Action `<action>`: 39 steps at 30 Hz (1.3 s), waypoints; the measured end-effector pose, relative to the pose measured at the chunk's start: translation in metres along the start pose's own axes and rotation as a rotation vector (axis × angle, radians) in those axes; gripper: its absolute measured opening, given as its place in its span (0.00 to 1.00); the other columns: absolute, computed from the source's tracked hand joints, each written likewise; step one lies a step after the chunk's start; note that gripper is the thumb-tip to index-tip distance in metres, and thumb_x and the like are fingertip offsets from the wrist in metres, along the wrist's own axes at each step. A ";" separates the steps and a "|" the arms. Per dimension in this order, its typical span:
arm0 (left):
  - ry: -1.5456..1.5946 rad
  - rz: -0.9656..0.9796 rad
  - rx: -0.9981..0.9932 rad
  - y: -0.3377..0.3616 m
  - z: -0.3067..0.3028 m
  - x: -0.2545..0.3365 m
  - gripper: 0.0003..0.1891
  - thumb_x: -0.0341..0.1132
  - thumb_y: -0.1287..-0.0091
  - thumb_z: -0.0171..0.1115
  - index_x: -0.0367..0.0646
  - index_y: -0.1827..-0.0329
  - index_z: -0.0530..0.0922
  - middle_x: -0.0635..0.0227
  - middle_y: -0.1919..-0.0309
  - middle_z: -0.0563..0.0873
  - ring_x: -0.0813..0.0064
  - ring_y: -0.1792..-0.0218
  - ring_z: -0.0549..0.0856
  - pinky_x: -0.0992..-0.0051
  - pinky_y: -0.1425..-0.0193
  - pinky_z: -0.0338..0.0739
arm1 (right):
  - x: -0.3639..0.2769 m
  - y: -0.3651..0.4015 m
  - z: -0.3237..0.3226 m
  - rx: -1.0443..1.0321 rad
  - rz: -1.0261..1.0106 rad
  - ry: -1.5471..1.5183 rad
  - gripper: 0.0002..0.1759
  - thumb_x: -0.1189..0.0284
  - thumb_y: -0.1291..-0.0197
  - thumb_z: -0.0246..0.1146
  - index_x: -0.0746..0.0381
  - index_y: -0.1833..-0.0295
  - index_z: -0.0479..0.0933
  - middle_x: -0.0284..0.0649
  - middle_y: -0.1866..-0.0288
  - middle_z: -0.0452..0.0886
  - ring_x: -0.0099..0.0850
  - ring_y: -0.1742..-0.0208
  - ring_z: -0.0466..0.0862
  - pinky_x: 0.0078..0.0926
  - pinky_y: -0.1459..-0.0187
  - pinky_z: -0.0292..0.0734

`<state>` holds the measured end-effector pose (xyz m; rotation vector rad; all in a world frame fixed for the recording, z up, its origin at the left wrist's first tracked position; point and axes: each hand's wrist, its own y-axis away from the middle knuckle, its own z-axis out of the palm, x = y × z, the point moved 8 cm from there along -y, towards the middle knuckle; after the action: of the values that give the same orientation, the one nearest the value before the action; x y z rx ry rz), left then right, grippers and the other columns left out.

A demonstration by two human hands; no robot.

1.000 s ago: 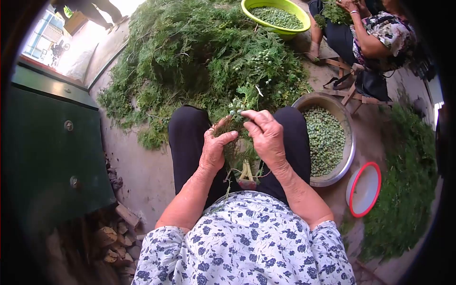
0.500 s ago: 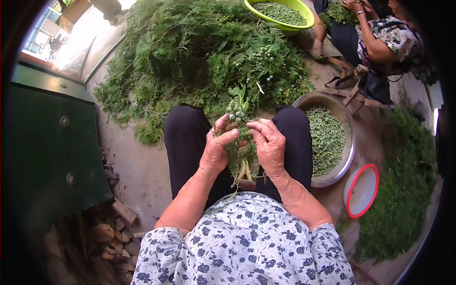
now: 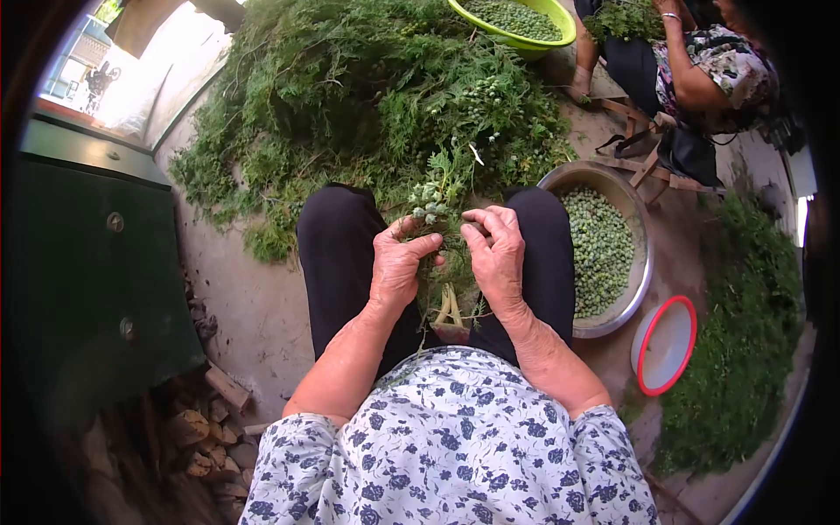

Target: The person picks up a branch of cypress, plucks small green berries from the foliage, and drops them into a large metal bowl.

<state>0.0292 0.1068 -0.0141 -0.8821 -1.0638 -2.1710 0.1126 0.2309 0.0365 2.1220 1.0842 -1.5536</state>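
Observation:
Between my knees, my left hand [image 3: 399,265] is closed around a leafy evergreen sprig [image 3: 429,199] with a cluster of pale green cones at its top. Thin stems of it trail below my fingers. My right hand [image 3: 496,259] is just to the right of the sprig, its thumb and fingers bent together. Whatever may be between those fingertips is too small to make out. By my right knee stands a metal basin [image 3: 643,289] holding many picked green cones [image 3: 599,254].
A large heap of evergreen branches [image 3: 350,96] lies ahead, with a yellow-green basin [image 3: 564,39] of cones behind it. At right are a red-rimmed bowl [image 3: 643,350], more greenery [image 3: 735,350] and a seated person [image 3: 709,79]. A dark green cabinet [image 3: 96,262] and firewood [image 3: 197,429] are at left.
My right hand has drawn slightly away from the sprig, its fingers curling in. The left hand keeps its hold, and the view has shifted a little.

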 end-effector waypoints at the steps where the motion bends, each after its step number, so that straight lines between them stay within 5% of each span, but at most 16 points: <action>1: 0.001 0.000 0.001 0.001 0.000 -0.001 0.14 0.18 0.45 0.62 0.39 0.56 0.77 0.68 0.65 0.82 0.78 0.69 0.81 0.78 0.72 0.79 | -0.008 0.000 -0.003 0.048 -0.043 0.023 0.10 0.80 0.49 0.63 0.63 0.59 0.79 0.40 0.64 0.75 0.34 0.65 0.77 0.28 0.63 0.74; 4: -0.051 0.022 0.006 0.002 0.002 -0.001 0.10 0.20 0.44 0.62 0.39 0.59 0.79 0.69 0.66 0.82 0.80 0.70 0.80 0.79 0.74 0.77 | -0.032 -0.002 -0.005 0.139 -0.211 0.099 0.09 0.77 0.50 0.65 0.64 0.62 0.77 0.41 0.65 0.75 0.40 0.64 0.77 0.32 0.61 0.74; 8: -0.181 0.119 -0.055 0.004 0.009 0.003 0.08 0.23 0.43 0.64 0.39 0.60 0.80 0.71 0.66 0.82 0.82 0.68 0.79 0.82 0.72 0.75 | -0.015 -0.007 0.019 -0.038 -0.063 0.045 0.12 0.74 0.51 0.66 0.64 0.60 0.76 0.42 0.68 0.77 0.39 0.67 0.79 0.33 0.62 0.74; 10: -0.253 0.156 -0.071 0.007 0.012 0.007 0.07 0.25 0.41 0.63 0.38 0.60 0.80 0.72 0.66 0.82 0.84 0.69 0.79 0.83 0.72 0.74 | -0.007 -0.007 0.023 -0.036 -0.028 -0.002 0.12 0.77 0.49 0.66 0.65 0.58 0.76 0.39 0.67 0.81 0.26 0.70 0.80 0.23 0.66 0.76; 13: -0.288 0.071 -0.018 0.008 0.010 0.005 0.07 0.28 0.38 0.62 0.39 0.58 0.81 0.74 0.68 0.83 0.85 0.70 0.78 0.84 0.69 0.73 | 0.006 -0.006 0.027 -0.050 0.091 -0.156 0.13 0.75 0.49 0.66 0.65 0.57 0.75 0.42 0.67 0.81 0.29 0.70 0.82 0.26 0.66 0.77; 21: -0.462 0.375 -0.006 0.001 0.009 0.012 0.07 0.30 0.38 0.62 0.38 0.61 0.82 0.76 0.72 0.82 0.90 0.73 0.75 0.85 0.72 0.69 | 0.010 -0.003 0.025 -0.098 0.160 -0.209 0.14 0.76 0.47 0.65 0.67 0.54 0.74 0.40 0.67 0.82 0.23 0.69 0.81 0.22 0.66 0.78; 26: -0.503 0.251 0.052 -0.002 0.001 0.008 0.06 0.29 0.39 0.61 0.36 0.63 0.81 0.77 0.75 0.80 0.90 0.75 0.72 0.84 0.71 0.67 | 0.018 -0.002 0.027 -0.181 0.192 -0.253 0.15 0.76 0.46 0.64 0.69 0.53 0.74 0.38 0.67 0.81 0.21 0.70 0.79 0.19 0.66 0.77; 34: -0.279 0.148 0.116 -0.003 -0.005 0.001 0.06 0.31 0.39 0.61 0.38 0.64 0.81 0.79 0.76 0.78 0.90 0.78 0.70 0.83 0.77 0.63 | 0.036 0.008 0.030 -0.200 0.624 -0.973 0.11 0.78 0.41 0.57 0.68 0.53 0.72 0.34 0.71 0.76 0.18 0.74 0.74 0.16 0.73 0.71; 39: -0.263 0.136 0.085 -0.007 -0.008 -0.004 0.06 0.31 0.39 0.61 0.39 0.63 0.81 0.77 0.74 0.80 0.88 0.75 0.73 0.83 0.71 0.66 | 0.040 0.008 0.036 -0.221 0.575 -0.917 0.11 0.78 0.38 0.55 0.69 0.50 0.70 0.35 0.66 0.74 0.20 0.70 0.77 0.16 0.73 0.70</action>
<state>0.0248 0.1045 -0.0242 -1.1884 -1.1745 -1.9205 0.0989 0.2192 -0.0151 1.1543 0.2686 -1.6848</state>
